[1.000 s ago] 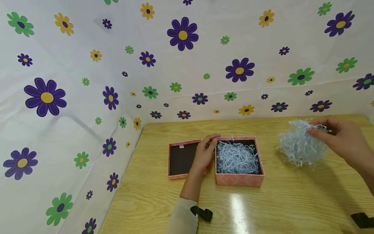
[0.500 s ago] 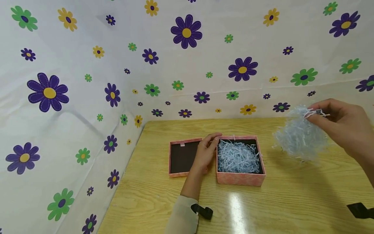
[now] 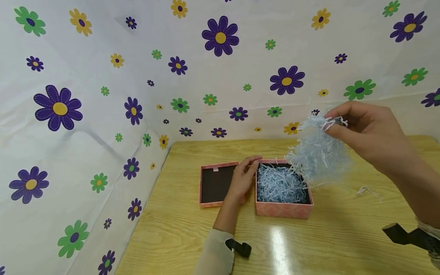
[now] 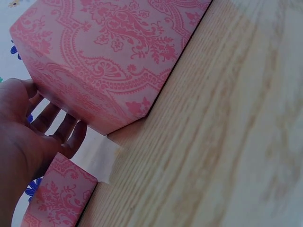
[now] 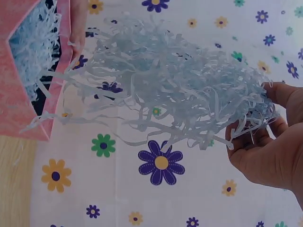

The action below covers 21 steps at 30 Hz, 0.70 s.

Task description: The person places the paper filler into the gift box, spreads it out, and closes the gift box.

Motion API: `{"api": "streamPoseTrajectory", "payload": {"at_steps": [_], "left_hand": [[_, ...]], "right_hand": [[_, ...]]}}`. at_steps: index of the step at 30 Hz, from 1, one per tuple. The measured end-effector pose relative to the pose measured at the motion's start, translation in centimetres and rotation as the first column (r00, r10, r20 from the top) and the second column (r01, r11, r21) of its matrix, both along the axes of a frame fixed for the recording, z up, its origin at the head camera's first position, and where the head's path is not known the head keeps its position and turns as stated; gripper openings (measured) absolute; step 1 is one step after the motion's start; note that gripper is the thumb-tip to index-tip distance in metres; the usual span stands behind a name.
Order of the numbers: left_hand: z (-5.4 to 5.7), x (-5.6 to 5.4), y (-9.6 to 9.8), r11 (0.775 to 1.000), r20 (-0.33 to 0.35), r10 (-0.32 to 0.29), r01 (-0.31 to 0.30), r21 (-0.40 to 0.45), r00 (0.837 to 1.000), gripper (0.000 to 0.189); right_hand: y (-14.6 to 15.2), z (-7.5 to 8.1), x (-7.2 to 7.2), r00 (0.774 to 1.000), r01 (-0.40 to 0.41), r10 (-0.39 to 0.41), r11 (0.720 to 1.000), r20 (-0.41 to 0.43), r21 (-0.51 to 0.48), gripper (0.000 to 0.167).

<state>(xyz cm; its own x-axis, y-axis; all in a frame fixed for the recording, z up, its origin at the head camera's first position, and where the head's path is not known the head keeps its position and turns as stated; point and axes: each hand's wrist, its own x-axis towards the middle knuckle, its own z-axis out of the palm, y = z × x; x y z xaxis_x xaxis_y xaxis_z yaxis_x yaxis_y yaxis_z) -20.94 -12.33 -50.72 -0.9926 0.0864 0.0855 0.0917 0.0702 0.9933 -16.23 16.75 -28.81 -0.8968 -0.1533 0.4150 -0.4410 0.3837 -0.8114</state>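
A pink patterned box (image 3: 284, 210) stands uncovered on the table, with pale blue shredded paper (image 3: 280, 184) inside. My left hand (image 3: 242, 178) rests against the box's left wall near the back corner; in the left wrist view its fingers (image 4: 47, 116) touch the patterned side. My right hand (image 3: 369, 133) pinches the top of a loose clump of shredded paper (image 3: 319, 152) between thumb and fingers. The clump hangs above the table and overlaps the box's right rim in the head view. Strands trail from it toward the box in the right wrist view (image 5: 156, 85).
The box lid (image 3: 216, 185) lies inside up, left of the box and partly behind my left forearm. A stray paper strand (image 3: 368, 191) lies on the wooden table (image 3: 172, 229) to the right. A flower-printed sheet (image 3: 254, 65) hangs behind and at the left.
My right hand has lifted the clump of shredded paper and carried it left toward the box. A stray strand now shows on the table. The left hand stays at the box's side.
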Motion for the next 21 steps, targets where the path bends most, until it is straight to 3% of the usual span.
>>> {"api": "streamPoseTrajectory", "payload": {"at_steps": [4, 7, 17, 21], "left_hand": [[0.0, 0.1, -0.1, 1.0, 0.011, -0.005, 0.005, -0.011, 1.0, 0.028], [0.0, 0.0, 0.0, 1.0, 0.012, -0.011, 0.011, -0.005, 1.0, 0.028], [0.3, 0.0, 0.1, 1.0, 0.001, -0.016, 0.016, 0.005, 1.0, 0.028], [0.3, 0.0, -0.1, 1.0, 0.005, -0.003, 0.003, 0.0, 1.0, 0.028]], "right_hand": [[-2.1, -0.1, 0.1, 0.995, -0.091, 0.092, 0.996, 0.031, -0.016, 0.018], [-3.3, -1.3, -0.1, 0.985, -0.157, 0.157, 0.988, 0.071, -0.005, 0.018], [-5.1, -7.4, -1.4, 0.962, -0.237, 0.215, 0.964, 0.169, 0.123, 0.014], [-5.5, -10.1, -1.9, 0.931, -0.315, 0.277, 0.939, 0.239, 0.137, 0.015]]}}
